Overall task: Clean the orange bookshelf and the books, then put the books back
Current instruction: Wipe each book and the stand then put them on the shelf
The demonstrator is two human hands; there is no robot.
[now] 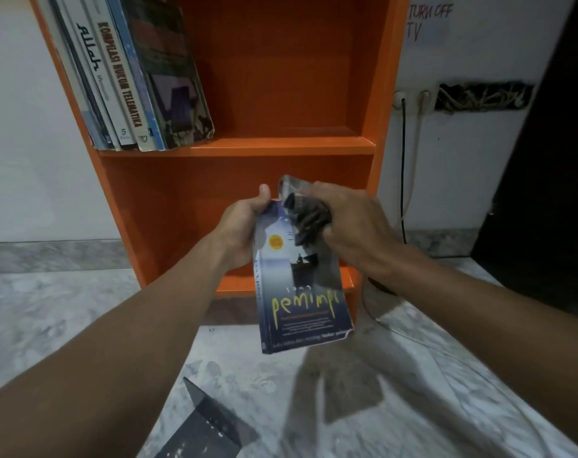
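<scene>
Two bare forearms come in from the lower corners of the frame, above a dark grey flat item (211, 424) lying on the pale marbled floor (82, 325) at bottom centre. They meet mid-frame over a dark blue paperback book (301, 292), held up in front of the lower compartment of the orange bookshelf (281, 147).

The left hand (239, 226) grips the book's upper left edge, its thumb (264, 193) on the cover and the rest of the hand wrapped behind. The right hand (350, 219) has its fingers (320, 190) clamped round a dark crumpled cloth (306, 213), which is pressed onto the top of the cover. The book's lower half hangs clear of both hands.

The task looks to be midway, in the book-wiping step. A row of books (129, 77) leans against the left side of the upper compartment, at upper left of the frame. The rest of that shelf and the visible lower compartment are bare. Whether the shelves themselves have been wiped cannot be told. This book has yet to go back, and the floor item, possibly another book, may too.
</scene>
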